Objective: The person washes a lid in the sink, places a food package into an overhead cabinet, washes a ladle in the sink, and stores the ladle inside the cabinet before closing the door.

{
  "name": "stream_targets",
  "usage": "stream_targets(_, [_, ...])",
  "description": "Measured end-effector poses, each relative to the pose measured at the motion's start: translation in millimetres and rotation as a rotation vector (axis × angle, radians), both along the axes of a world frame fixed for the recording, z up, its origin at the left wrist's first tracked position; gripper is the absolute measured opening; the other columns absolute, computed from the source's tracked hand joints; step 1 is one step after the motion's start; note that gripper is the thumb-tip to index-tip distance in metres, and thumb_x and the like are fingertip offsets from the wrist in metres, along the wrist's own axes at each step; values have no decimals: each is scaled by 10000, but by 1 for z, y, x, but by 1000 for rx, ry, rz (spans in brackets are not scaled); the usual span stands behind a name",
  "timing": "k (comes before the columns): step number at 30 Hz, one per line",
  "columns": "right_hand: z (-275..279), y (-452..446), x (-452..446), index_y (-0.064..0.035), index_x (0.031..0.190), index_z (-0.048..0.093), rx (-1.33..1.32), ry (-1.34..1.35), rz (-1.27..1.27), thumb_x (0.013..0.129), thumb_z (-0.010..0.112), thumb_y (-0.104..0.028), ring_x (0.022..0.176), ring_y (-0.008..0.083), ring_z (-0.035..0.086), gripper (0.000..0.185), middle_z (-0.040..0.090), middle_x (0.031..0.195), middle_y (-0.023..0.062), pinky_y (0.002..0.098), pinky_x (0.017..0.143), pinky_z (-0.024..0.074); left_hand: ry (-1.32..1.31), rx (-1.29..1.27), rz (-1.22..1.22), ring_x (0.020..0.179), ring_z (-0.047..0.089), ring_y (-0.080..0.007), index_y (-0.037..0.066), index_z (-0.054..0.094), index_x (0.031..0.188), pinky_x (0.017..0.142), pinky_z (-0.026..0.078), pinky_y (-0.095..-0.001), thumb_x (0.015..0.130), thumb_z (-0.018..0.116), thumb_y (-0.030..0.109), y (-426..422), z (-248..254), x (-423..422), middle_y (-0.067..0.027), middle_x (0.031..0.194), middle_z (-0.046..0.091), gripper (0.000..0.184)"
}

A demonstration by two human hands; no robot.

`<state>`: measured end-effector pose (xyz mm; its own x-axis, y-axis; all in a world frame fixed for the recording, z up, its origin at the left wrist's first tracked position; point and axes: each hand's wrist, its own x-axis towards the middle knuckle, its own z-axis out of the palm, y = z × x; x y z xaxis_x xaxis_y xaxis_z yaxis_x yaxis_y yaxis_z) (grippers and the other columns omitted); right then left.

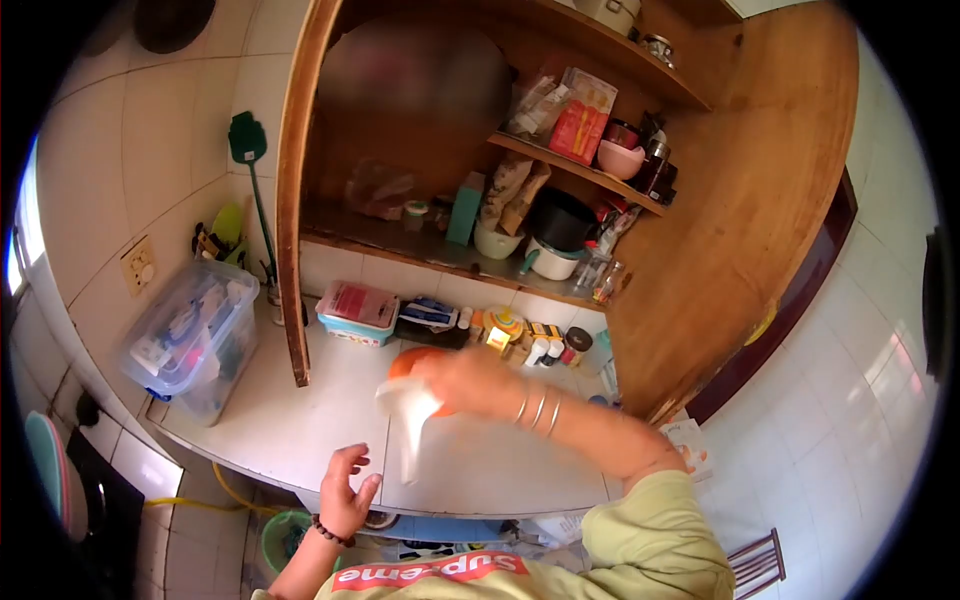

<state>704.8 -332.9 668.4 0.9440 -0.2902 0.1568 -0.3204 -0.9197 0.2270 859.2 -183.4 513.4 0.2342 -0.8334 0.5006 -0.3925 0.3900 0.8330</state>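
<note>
My right hand (455, 382), smeared by motion, is closed on an orange object (408, 364) above the counter. A white, blurred piece (408, 425) hangs down below it towards the counter's front; whether it is cloth, plastic or something else I cannot make out. The hand covers much of the orange object. My left hand (346, 492) is at the counter's front edge, lower left of the white piece. Its fingers are slightly bent and apart from the thumb, with nothing in them.
On the white counter (490, 440) stand a clear lidded bin (195, 335) at left and a pink-topped box (357, 308), bottles and jars (577, 345) at the back. A wooden cabinet (760, 190) with loaded shelves rises above. Its edge panel (296, 250) reaches the counter.
</note>
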Motion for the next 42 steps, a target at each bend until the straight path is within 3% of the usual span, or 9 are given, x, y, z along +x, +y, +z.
stream_targets(7, [190, -148, -115, -21, 735, 567, -120, -287, -760, 678, 483, -138, 667, 323, 537, 155, 560, 733, 182, 389, 612, 432, 153, 96, 78, 706, 556, -141, 8, 393, 1068, 611, 452, -236, 691, 542, -23, -8, -30, 3, -109, 982, 477, 406])
stream_targets(10, [253, -198, -186, 3, 724, 591, -529, -489, -991, 682, 487, -142, 713, 323, 558, 183, 576, 754, 186, 372, 654, 449, 212, 165, 183, 694, 552, -130, 21, 369, 1106, 595, 448, -230, 687, 533, -28, -3, -46, 4, -106, 971, 499, 453])
stream_targets(13, [305, -202, -219, -42, 887, 591, -511, -708, -1263, 708, 514, -190, 865, 317, 545, 245, 552, 950, 180, 379, 729, 440, 252, 209, 259, 655, 541, -120, 25, 373, 1099, 571, 440, -221, 689, 521, -28, -2, -55, 2, -100, 956, 504, 439])
stream_targets(18, [334, -225, -253, -34, 912, 582, -776, -786, -1323, 754, 420, -165, 871, 313, 547, 262, 547, 976, 179, 384, 720, 439, 267, 237, 285, 633, 526, -113, 11, 404, 1040, 557, 427, -219, 693, 502, -31, -15, -54, -13, -81, 926, 502, 363])
stream_targets(27, [347, -293, -267, 18, 956, 553, -686, -935, -1269, 813, 226, -282, 973, 329, 487, 466, 519, 1042, 178, 380, 832, 359, 289, 327, 295, 625, 523, -103, -7, 463, 928, 584, 436, -215, 698, 478, -59, -56, -59, -50, -62, 837, 525, 237])
stream_targets(30, [349, -321, -273, -57, 981, 529, -607, -1054, -1338, 789, 322, -117, 939, 312, 516, 289, 516, 1052, 151, 403, 754, 429, 317, 375, 318, 612, 543, -123, -2, 500, 890, 548, 437, -225, 702, 522, -14, -71, -54, -64, -77, 791, 541, 189])
stream_targets(31, [350, -330, -276, -57, 981, 529, -603, -1057, -1328, 789, 322, -117, 939, 312, 516, 289, 516, 1052, 151, 403, 754, 429, 248, 473, 243, 727, 508, -152, 26, 486, 1011, 642, 435, -273, 785, 512, 108, -72, -53, -63, -70, 860, 542, 242])
stream_targets(34, [349, -352, -281, -23, 959, 563, -667, -970, -1355, 822, 267, -228, 954, 296, 513, 385, 530, 1035, 154, 391, 792, 404, 169, 432, 274, 647, 470, -92, 16, 498, 974, 575, 410, -216, 733, 551, -6, -86, -45, -71, -39, 780, 527, 248])
stream_targets(42, [360, -379, -276, -98, 1001, 552, -661, -778, -1432, 781, 468, -186, 954, 284, 520, 251, 538, 1042, 115, 417, 769, 425, 257, 519, 220, 595, 461, -91, 38, 530, 939, 538, 396, -213, 731, 551, 13, -123, -38, -85, -23, 667, 519, 211])
